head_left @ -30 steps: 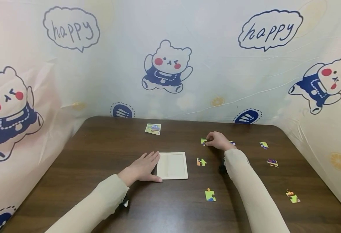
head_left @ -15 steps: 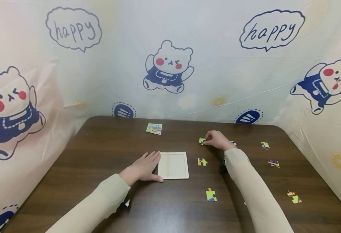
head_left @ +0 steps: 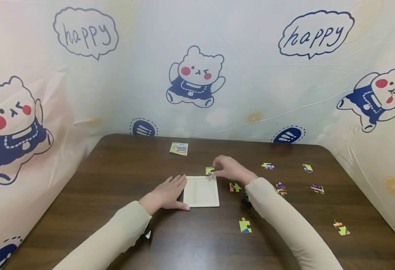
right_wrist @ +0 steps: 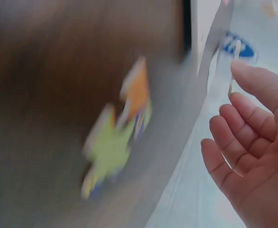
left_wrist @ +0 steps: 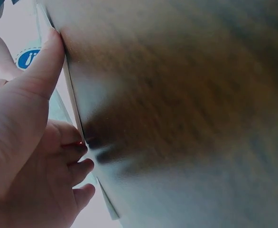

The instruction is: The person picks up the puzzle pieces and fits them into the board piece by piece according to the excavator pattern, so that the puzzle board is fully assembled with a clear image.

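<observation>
A square white puzzle tray with a raised rim lies mid-table, nothing inside it. My left hand rests along its left side, fingers straight, thumb at the near left corner. In the left wrist view the thumb and fingertips meet the tray's edge. Between thumb and index finger my right hand pinches a green jigsaw piece, which overlaps the tray's far right corner in the head view. Seen from the right wrist, that held piece is edge-on. An orange-and-green jigsaw piece lies just right of the tray.
Several more jigsaw pieces lie to the right, among them a green one near the front, a purple one and a blue-and-green one. A small picture card lies at the back. A printed cloth hangs behind the table.
My right hand has carried the green jigsaw piece leftward to the tray's far right corner, uncovering pieces that its arm hid. The left hand stays at the tray.
</observation>
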`<action>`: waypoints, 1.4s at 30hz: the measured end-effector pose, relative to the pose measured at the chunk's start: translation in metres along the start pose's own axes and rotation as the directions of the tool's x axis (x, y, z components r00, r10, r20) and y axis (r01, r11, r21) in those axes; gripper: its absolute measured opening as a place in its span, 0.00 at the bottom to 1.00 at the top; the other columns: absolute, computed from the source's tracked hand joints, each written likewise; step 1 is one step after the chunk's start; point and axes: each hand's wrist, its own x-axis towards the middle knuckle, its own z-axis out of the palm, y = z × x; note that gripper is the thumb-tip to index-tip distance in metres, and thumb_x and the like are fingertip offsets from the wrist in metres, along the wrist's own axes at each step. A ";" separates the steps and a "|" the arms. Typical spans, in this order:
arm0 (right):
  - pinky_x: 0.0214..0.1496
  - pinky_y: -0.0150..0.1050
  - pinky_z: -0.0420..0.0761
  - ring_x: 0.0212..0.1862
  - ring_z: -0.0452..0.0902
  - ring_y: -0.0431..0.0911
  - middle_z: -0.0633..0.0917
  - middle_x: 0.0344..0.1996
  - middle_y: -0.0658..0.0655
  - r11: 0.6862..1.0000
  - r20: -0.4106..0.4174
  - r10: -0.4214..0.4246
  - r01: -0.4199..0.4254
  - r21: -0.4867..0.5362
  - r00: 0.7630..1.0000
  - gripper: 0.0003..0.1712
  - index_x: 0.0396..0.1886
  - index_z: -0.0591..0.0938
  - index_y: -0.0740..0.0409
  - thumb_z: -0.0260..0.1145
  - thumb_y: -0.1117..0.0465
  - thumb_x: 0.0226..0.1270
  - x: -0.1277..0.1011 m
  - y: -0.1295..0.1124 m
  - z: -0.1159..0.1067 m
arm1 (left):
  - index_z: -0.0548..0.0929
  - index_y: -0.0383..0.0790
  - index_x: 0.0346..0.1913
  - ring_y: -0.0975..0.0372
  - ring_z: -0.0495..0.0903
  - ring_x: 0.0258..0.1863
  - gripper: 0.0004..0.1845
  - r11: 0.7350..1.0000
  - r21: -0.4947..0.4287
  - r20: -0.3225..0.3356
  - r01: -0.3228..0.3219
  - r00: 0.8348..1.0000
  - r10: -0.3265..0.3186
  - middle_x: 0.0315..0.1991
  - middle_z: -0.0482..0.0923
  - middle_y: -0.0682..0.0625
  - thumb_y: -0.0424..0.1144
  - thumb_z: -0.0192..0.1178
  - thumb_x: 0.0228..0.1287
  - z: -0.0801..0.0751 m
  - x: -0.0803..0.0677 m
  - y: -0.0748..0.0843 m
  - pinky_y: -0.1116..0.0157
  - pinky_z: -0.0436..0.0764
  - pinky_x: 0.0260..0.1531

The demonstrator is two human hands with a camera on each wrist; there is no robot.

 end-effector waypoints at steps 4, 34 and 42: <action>0.41 0.38 0.76 0.37 0.73 0.43 0.78 0.36 0.50 0.998 0.043 -0.047 0.049 -0.031 0.998 0.13 0.39 0.79 0.58 0.69 0.57 0.57 0.003 -0.020 0.011 | 0.55 0.28 0.69 0.50 0.49 0.68 0.53 1.000 0.000 0.003 0.004 1.000 -0.004 0.70 0.49 0.39 0.65 0.58 0.52 0.000 0.000 0.000 0.52 0.49 0.65; 0.38 0.35 0.74 0.33 0.71 0.42 0.78 0.32 0.50 0.986 0.071 -0.076 0.086 -0.145 0.995 0.12 0.36 0.81 0.59 0.69 0.59 0.52 0.020 -0.051 0.044 | 0.56 0.27 0.68 0.48 0.51 0.67 0.52 0.999 0.024 -0.015 -0.027 0.999 0.028 0.69 0.52 0.37 0.65 0.58 0.52 -0.004 -0.004 0.003 0.51 0.52 0.64; 0.39 0.35 0.74 0.35 0.72 0.42 0.78 0.34 0.50 0.991 0.098 -0.063 0.074 -0.109 0.993 0.14 0.39 0.82 0.59 0.70 0.58 0.52 0.019 -0.050 0.042 | 0.56 0.27 0.68 0.48 0.51 0.68 0.53 0.999 0.028 -0.009 -0.025 1.000 0.025 0.69 0.51 0.38 0.65 0.58 0.52 -0.003 -0.003 0.002 0.51 0.52 0.64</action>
